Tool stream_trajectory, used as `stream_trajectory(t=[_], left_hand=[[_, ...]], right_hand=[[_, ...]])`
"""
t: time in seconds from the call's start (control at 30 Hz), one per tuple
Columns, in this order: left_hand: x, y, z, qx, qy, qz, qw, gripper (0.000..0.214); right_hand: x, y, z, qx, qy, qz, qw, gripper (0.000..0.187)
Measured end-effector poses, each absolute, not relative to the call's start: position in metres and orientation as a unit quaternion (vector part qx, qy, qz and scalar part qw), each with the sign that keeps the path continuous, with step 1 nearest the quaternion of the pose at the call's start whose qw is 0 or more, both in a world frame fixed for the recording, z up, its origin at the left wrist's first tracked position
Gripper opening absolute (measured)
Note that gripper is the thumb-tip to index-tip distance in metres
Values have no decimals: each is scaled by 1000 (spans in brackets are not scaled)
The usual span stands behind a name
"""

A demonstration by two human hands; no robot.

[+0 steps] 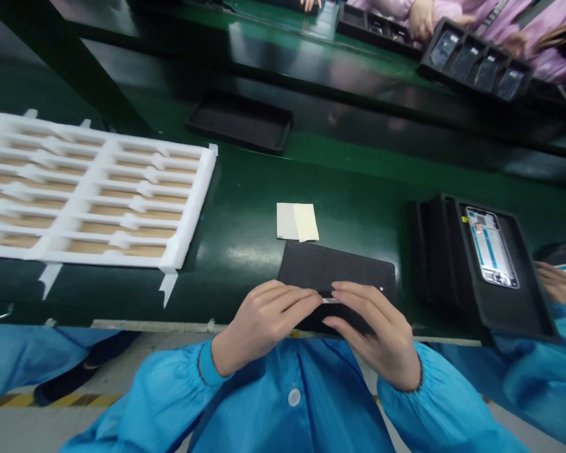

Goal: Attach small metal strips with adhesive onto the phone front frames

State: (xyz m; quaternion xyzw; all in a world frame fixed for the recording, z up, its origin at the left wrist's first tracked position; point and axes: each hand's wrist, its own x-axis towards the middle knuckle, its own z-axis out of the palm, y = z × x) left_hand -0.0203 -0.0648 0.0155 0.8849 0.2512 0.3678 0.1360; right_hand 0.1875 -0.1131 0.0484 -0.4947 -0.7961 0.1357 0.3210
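My left hand point(276, 319) and my right hand point(376, 327) meet at the table's front edge, over a black mat point(337, 267). Between them is a thin dark piece with a silvery edge point(330, 301), mostly covered by my fingers, so its exact kind cannot be told. The left fingers lie pressed together along its left end. On the right end, my right fingers bend over the top while the thumb sits lower, on the near side. Just beyond the mat lie two overlapping pale paper squares point(297, 221), one whitish and one yellowish.
A white foam rack point(188, 207) with slots stands at left. Stacked black trays point(504, 308) stand at right, the top one bearing a silver phone frame point(491, 247). A flat black tray point(240, 119) lies behind. Co-workers' hands show at right and across the bench.
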Motion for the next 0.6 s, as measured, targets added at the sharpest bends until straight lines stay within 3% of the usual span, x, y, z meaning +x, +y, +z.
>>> stream_trajectory(t=[0.4, 0.5, 0.6], left_hand=[[-21, -65, 12, 876, 237, 391, 155, 15], [-22, -65, 13, 881, 231, 389, 136, 16], [-22, -64, 13, 892, 211, 384, 106, 17]], right_hand=[[200, -118, 18, -340, -897, -73, 274, 40], [199, -118, 15, -358, -880, -38, 309, 41], [188, -117, 20, -453, -793, 97, 396, 31]])
